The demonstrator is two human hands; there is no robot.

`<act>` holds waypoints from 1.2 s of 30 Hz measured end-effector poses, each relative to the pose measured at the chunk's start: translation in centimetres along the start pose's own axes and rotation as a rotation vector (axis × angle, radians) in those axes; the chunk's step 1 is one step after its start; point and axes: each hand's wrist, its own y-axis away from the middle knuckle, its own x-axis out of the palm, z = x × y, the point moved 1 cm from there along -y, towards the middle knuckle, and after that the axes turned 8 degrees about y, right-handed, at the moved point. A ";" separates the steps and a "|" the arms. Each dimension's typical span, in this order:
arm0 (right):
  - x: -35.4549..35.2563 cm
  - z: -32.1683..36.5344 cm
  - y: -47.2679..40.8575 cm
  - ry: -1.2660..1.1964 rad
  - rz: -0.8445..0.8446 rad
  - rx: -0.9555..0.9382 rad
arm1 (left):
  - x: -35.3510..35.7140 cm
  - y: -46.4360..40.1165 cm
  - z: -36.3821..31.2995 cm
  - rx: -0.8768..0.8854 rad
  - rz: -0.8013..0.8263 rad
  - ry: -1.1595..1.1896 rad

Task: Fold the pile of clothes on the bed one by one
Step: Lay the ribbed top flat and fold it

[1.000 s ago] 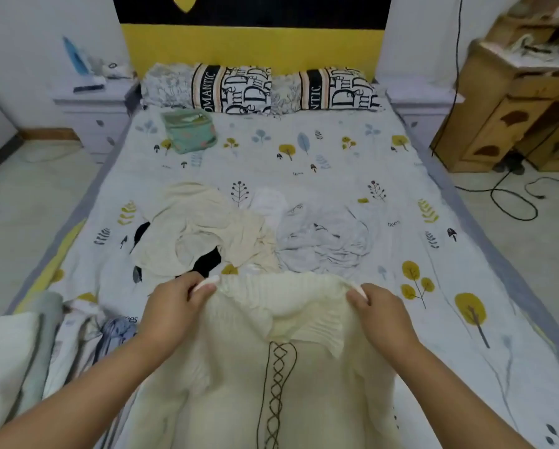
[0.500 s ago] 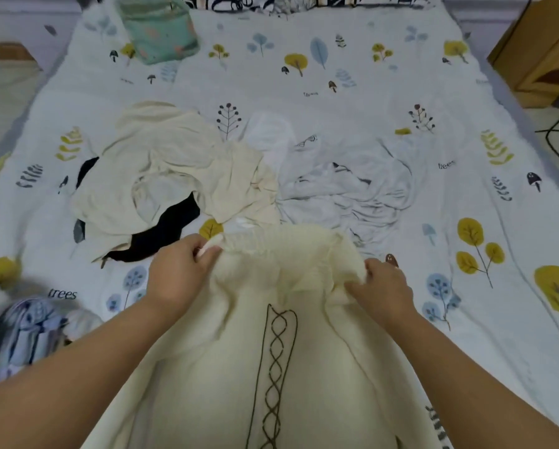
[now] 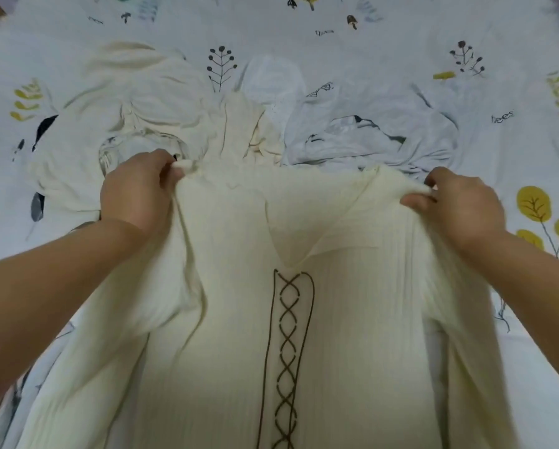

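1. Your left hand [image 3: 135, 192] pinches the far left corner of the cream ribbed knit sweater [image 3: 239, 335], fingers curled round a bunched bit of the fabric.
2. Your right hand [image 3: 459, 202] grips the far right corner the same way, thumb and fingers closed on the knit.
3. The sweater is stretched between your two hands and runs back toward you over the bedsheet [image 3: 514, 150]; a brown crisscross lacing pattern [image 3: 287, 358] runs down its middle, and a flap of the knit folds down into a point just above the lacing.
4. Beyond the sweater lies the rest of the pile: a crumpled cream garment [image 3: 135, 92] on the left, touching a pale grey-white garment [image 3: 368, 128] on the right.
5. The sheet is printed with leaves, trees and mushrooms; the word "trees" [image 3: 502, 117] can be read near the right edge. Other small writing further up is too blurred to read.
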 end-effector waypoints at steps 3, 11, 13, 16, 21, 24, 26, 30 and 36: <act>1.4 0.5 -0.4 -0.015 0.078 0.119 | 1.7 0.2 0.0 -0.047 0.077 -0.096; 5.2 7.1 6.9 -0.117 -0.056 -0.013 | 5.9 4.5 -5.2 -0.023 0.224 0.177; 6.5 7.8 7.5 -0.188 0.092 0.069 | 7.1 4.3 -6.4 -0.261 0.266 0.240; 7.1 8.3 7.8 -0.259 0.099 0.106 | 8.6 3.7 -7.7 -0.477 0.340 0.244; 6.7 7.8 8.5 -0.278 0.138 0.094 | 7.8 3.6 -6.6 -0.652 0.159 0.671; 6.2 7.9 9.7 -0.230 0.130 0.114 | 6.5 5.3 -5.3 -0.827 0.045 0.873; 6.0 8.6 11.3 -0.158 0.058 0.082 | 6.1 6.7 -4.5 -0.722 0.043 0.616; 6.6 10.2 14.9 -0.172 0.152 0.006 | 6.1 8.6 -3.8 -0.067 0.094 -0.008; 6.5 10.6 14.2 -0.265 0.231 0.027 | 6.0 10.2 -2.7 0.181 0.514 -0.176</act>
